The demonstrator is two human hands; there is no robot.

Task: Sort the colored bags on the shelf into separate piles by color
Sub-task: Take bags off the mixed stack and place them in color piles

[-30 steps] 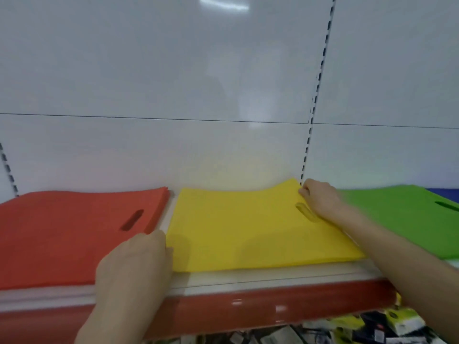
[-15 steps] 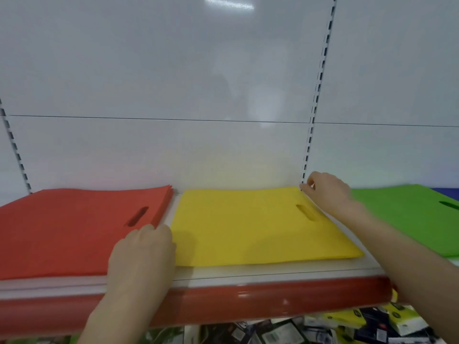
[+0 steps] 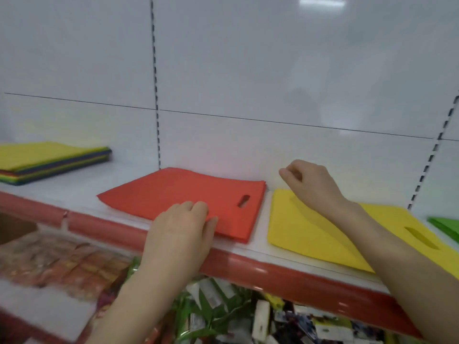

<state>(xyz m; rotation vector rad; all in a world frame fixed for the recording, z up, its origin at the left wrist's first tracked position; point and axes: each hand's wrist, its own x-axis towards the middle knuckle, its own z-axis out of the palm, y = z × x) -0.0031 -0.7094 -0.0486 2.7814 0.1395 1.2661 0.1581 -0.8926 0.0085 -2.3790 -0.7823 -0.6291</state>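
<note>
Left hand (image 3: 178, 234) lies on the front edge of the red bags (image 3: 178, 192), fingers laid flat across the top, grip slack and holding nothing. Right hand (image 3: 310, 184) hovers over the back corner of the yellow bags (image 3: 310, 234), fingers loosely curled, grip empty too. Red and yellow piles sit side by side on the white shelf (image 3: 74, 192), a narrow gap between them. Green bags (image 3: 444, 225) peek in at the far right. Well off to the left, a mixed stack (image 3: 49, 157) with yellow on top. Jumbled packets (image 3: 223, 316) show below the shelf.
</note>
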